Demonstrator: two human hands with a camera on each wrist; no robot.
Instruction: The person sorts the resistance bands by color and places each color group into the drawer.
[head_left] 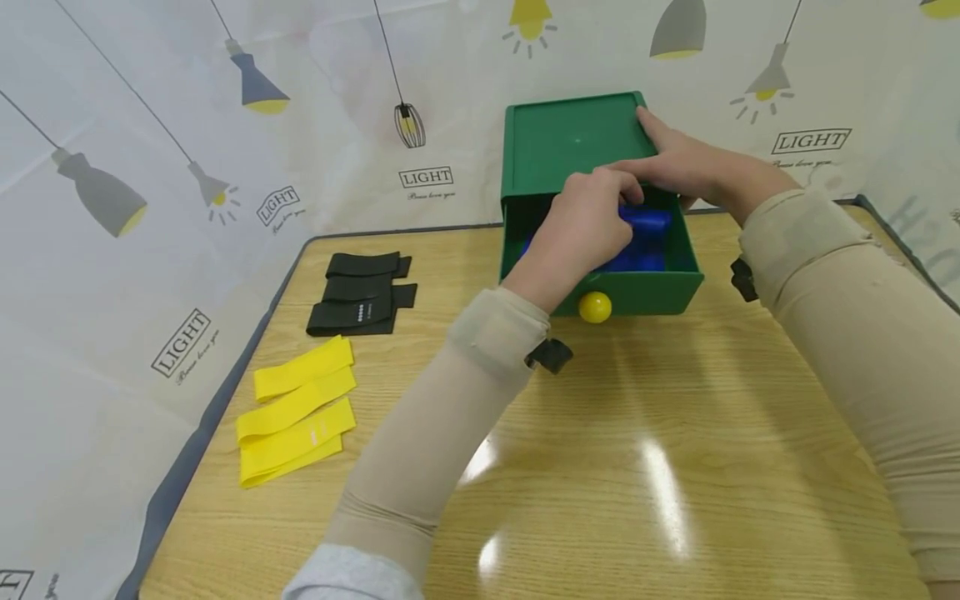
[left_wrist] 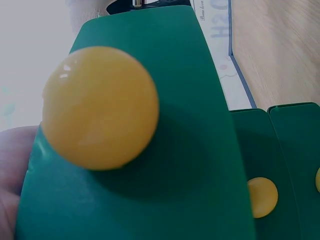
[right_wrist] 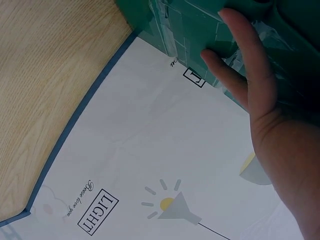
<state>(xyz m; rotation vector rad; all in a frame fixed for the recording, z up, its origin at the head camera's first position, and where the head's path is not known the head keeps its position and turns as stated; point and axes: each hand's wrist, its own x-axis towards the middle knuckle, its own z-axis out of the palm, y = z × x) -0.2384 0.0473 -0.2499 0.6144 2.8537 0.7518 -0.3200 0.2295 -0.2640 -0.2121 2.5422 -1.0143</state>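
Observation:
A green drawer box (head_left: 577, 142) stands at the back of the table. Its drawer (head_left: 667, 292), with a yellow knob (head_left: 595, 307), is pulled out and holds shiny blue pieces (head_left: 633, 258), some rounded like rolls. My left hand (head_left: 588, 221) reaches over the drawer front with bent fingers beside a blue piece; its fingertips are hidden. In the left wrist view the drawer front (left_wrist: 190, 150) and knob (left_wrist: 100, 107) cover most of that hand. My right hand (head_left: 686, 167) rests on the box's right side, fingers extended, as the right wrist view shows its fingers (right_wrist: 255, 65) against the green wall.
Folded black bands (head_left: 360, 292) and yellow bands (head_left: 300, 408) lie at the left of the wooden table (head_left: 600, 467). Further green drawers with yellow knobs (left_wrist: 263, 197) show in the left wrist view. A printed white curtain (head_left: 337, 125) hangs behind.

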